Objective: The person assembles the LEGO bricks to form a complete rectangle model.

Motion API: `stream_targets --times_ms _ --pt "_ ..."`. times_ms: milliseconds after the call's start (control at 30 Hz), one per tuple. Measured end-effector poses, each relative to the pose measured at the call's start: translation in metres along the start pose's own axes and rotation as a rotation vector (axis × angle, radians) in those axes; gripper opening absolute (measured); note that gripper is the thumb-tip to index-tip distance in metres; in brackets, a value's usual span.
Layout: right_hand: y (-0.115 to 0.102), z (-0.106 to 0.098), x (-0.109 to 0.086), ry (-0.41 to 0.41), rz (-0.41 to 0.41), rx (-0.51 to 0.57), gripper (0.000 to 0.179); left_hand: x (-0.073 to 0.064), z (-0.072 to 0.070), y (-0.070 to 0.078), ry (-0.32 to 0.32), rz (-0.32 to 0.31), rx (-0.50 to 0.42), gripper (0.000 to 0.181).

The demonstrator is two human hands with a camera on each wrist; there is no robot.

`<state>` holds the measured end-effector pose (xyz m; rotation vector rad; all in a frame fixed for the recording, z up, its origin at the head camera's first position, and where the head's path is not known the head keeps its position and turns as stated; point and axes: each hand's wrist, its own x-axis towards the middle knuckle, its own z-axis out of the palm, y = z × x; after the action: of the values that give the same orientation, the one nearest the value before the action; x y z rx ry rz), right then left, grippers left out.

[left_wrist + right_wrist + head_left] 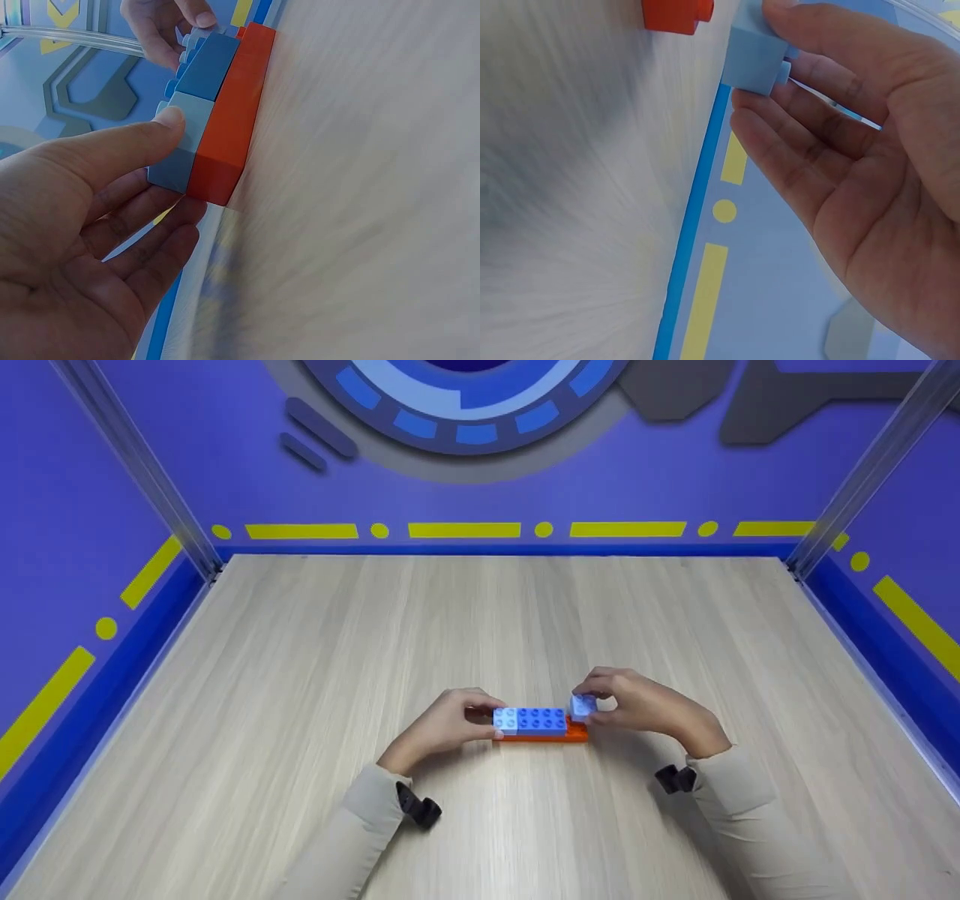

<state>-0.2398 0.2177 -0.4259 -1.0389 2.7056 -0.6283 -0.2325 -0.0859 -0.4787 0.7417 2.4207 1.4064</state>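
A long orange-red toy brick [540, 739] lies on the table, with a blue brick [541, 721] and a light blue brick [505, 721] side by side on top of it. My left hand [450, 721] grips the left end, its thumb against the light blue brick [182, 142] in the left wrist view. My right hand [637, 701] pinches a second light blue brick [754, 51] between thumb and fingers. That brick is held just above the bare right end of the orange-red brick, apart from it in the right wrist view.
The wood-grain table [337, 645] stretches out around the bricks. Blue printed walls [480, 495] with yellow marks stand behind it and on both sides, with metal posts [142, 472] at the back corners.
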Motion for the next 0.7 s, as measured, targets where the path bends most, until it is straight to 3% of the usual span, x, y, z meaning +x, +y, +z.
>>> stream_targets --times_ms 700 --pt "-0.0044 0.0087 0.0026 -0.054 -0.040 -0.013 0.030 0.0003 0.0001 -0.0005 -0.006 -0.021 0.000 0.039"
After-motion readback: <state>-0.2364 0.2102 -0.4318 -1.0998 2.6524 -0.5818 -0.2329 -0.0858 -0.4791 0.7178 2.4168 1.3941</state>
